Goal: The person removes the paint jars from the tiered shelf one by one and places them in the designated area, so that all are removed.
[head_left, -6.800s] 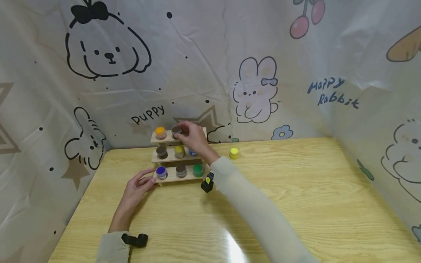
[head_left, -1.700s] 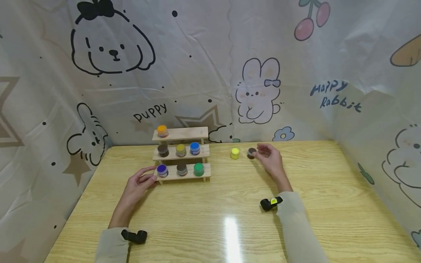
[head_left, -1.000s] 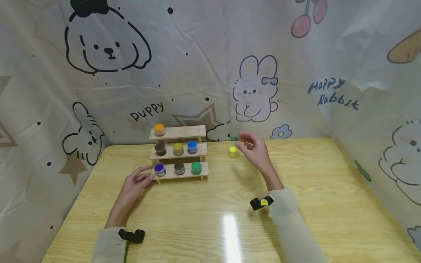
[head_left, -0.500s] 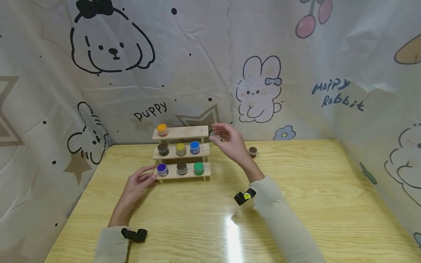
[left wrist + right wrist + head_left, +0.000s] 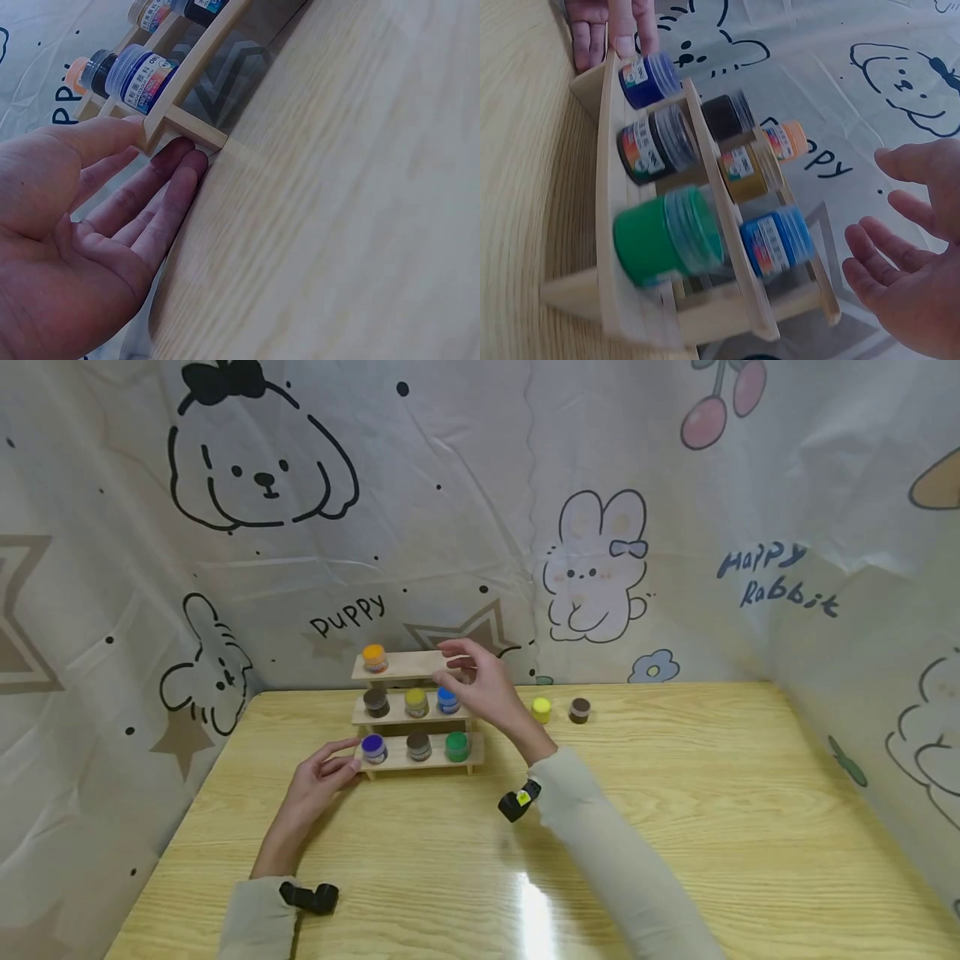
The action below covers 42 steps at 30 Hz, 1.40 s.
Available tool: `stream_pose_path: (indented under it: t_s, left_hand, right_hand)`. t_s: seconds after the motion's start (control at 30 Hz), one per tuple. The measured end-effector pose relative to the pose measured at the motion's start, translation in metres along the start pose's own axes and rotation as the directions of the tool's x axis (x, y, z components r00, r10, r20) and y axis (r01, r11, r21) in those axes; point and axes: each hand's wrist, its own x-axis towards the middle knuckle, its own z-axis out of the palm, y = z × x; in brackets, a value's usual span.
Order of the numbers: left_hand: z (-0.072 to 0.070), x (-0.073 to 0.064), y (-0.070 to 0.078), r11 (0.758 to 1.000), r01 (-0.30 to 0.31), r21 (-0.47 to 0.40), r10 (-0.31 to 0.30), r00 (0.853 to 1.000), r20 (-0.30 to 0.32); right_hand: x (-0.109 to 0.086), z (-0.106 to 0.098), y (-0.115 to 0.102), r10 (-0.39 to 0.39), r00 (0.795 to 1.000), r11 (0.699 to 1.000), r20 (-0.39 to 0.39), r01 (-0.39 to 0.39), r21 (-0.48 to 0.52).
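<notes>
A three-tier wooden rack [image 5: 386,767] of paint jars stands at the back left of the table. My left hand [image 5: 317,781] grips the left end of its lowest shelf, thumb on the board and fingers by the leg [image 5: 196,127]. My right hand [image 5: 483,685] hovers over the right part of the top shelf with fingers spread and nothing in them. An orange jar [image 5: 374,658] sits at the top shelf's left end. On the middle shelf are dark, ochre and blue [image 5: 776,241] jars; purple [image 5: 141,79], dark brown and green [image 5: 667,236] ones line the bottom.
Right of the rack, a yellow jar [image 5: 541,709] and a dark brown jar [image 5: 579,710] stand on the wood-grain table [image 5: 675,793], close to its back edge. A printed cloth [image 5: 465,460] hangs behind and along both sides.
The right hand took the dark jar from the top shelf, set it down right of the yellow jar, let go and came back left over the rack. The left hand stayed in place.
</notes>
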Motion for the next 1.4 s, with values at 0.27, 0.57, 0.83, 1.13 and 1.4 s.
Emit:
stream_pose_path:
  t_s: [0.27, 0.57, 0.83, 1.13, 1.4]
  left_hand:
    - [0.001, 0.002, 0.0, 1.0, -0.001, -0.01, 0.001, 1.0, -0.001]
    - [0.005, 0.006, 0.0, 0.999, -0.017, -0.041, 0.017, 1.0, 0.004]
    - [0.01, 0.005, -0.003, 0.999, -0.015, -0.036, 0.016, 1.0, 0.01]
    - [0.01, 0.005, -0.001, 1.0, -0.006, -0.029, 0.006, 1.0, 0.004]
    - [0.003, -0.001, 0.001, 1.0, 0.004, -0.025, -0.005, 1.0, -0.006]
  right_hand:
    - [0.019, 0.019, -0.01, 0.0, 1.0, 0.999, 0.016, 0.001, -0.051]
    - [0.039, 0.04, -0.014, 0.04, 0.997, 0.996, 0.064, -0.034, -0.086]
    - [0.044, 0.051, -0.011, 0.127, 0.991, 0.983, 0.05, -0.12, -0.136]
    - [0.059, 0.062, -0.004, 0.123, 0.991, 0.981, 0.051, -0.114, -0.155]
    - [0.069, 0.08, -0.002, 0.135, 0.989, 0.969, 0.059, -0.119, -0.217]
